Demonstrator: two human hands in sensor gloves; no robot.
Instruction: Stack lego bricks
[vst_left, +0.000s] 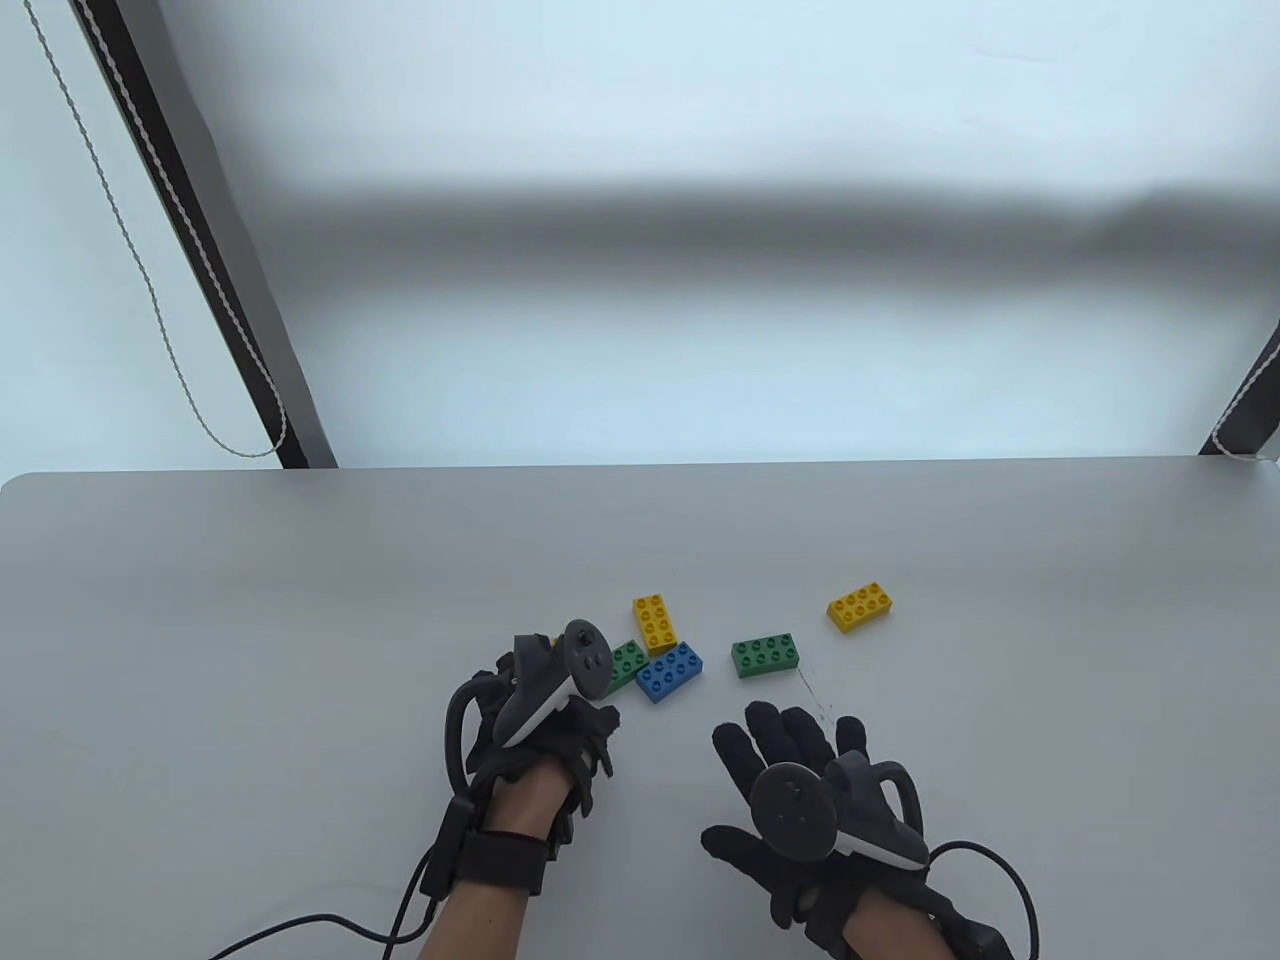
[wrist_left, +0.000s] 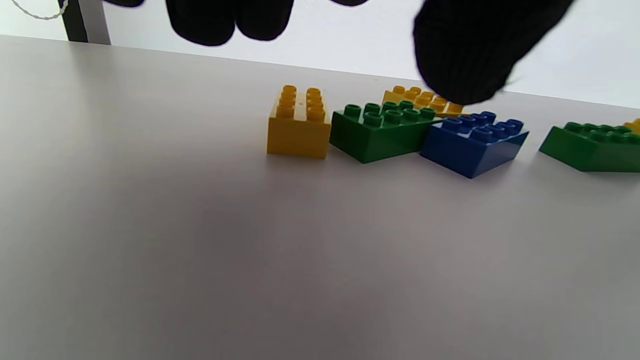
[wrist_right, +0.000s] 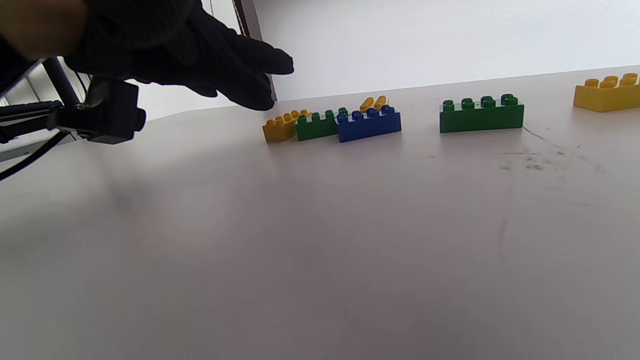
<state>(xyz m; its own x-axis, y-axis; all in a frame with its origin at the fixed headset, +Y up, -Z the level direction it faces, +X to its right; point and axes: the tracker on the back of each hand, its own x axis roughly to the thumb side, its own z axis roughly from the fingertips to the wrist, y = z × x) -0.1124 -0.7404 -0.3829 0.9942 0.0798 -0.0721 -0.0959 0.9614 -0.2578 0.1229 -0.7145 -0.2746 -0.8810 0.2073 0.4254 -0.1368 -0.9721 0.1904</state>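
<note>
Lego bricks lie loose on the grey table (vst_left: 250, 620), none stacked: blue brick (vst_left: 670, 672) touching a green brick (vst_left: 628, 665), yellow brick (vst_left: 655, 620) just behind, second green brick (vst_left: 765, 655) and another yellow brick (vst_left: 860, 606) apart to the right. Left hand (vst_left: 540, 730) hovers above the cluster, fingers loose, holding nothing. Right hand (vst_left: 800, 800) spread flat, empty.

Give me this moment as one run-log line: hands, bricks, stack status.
left hand: empty, over brick cluster | right hand: open, empty, near green brick | blue brick: on table | stack: none yet
</note>
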